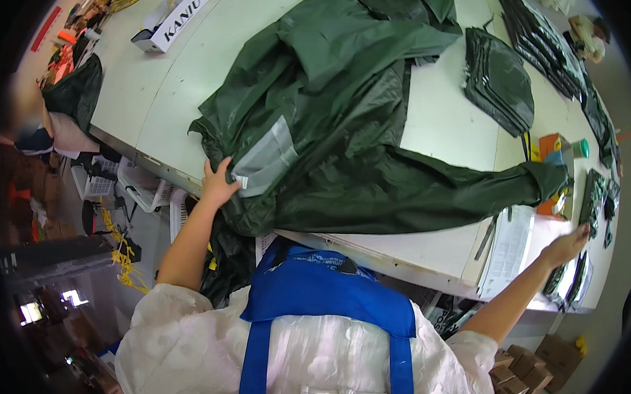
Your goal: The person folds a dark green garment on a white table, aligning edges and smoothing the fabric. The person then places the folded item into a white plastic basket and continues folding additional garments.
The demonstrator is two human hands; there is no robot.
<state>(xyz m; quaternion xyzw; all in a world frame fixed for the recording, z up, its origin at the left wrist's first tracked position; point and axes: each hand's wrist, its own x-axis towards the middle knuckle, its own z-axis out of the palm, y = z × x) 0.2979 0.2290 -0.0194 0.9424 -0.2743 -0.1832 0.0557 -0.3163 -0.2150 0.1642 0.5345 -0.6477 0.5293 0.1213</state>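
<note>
On the white surface [442,114] lies a green jacket [321,70]; the left hand [219,186] rests on its edge, fingers spread. The right hand [565,247] is by a dark pack [594,195], its fingers' hold unclear.

Garment [341,85] lies on the table [175,110], box [174,23] leftward, folded stack [500,82] rightward

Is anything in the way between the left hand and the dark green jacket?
Nothing visible is: the left hand touches the dark green jacket directly, at its near-left part beside the grey panel.
</note>
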